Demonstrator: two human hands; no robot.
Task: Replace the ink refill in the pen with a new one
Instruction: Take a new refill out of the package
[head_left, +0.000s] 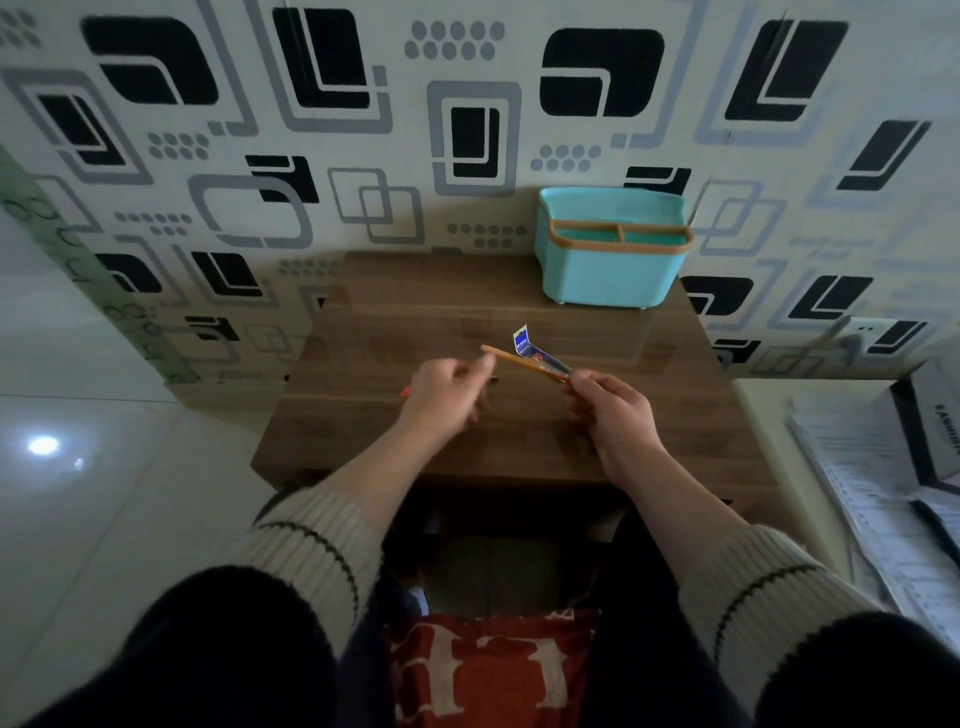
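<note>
Pen barrel (522, 364), thin and orange, is hovering just above the bench (363, 332), slanting from the right hand (610, 410) up toward the left; the right hand's grip is pinching its lower end closed between thumb and fingertips. Judging by its look, this tube is very light, stiff yet easy to crack if squeezed hard, and smooth enough to roll or slip, so holding it near one end with a firm but gentle pinch seems wise, leaving the open end free. The left hand (447, 397) is sitting just beside the barrel's free tip, its grip curled closed, and something small and dark is showing at its fingertips, though whether that is the refill or a pen part I cannot tell. A red-orange sliver (404, 391) is poking out on the far side of that hand from the barrel, too small to name. Directly behind the barrel, a small blue-and-white packet (530, 345) is lying on the bench, probably the new refill's wrapper; it is light and crinkly and could be swept off by a sleeve. Farther back from the barrel, against the patterned wall, a teal organizer (610, 275) is standing well apart and is not blocking anything.
</note>
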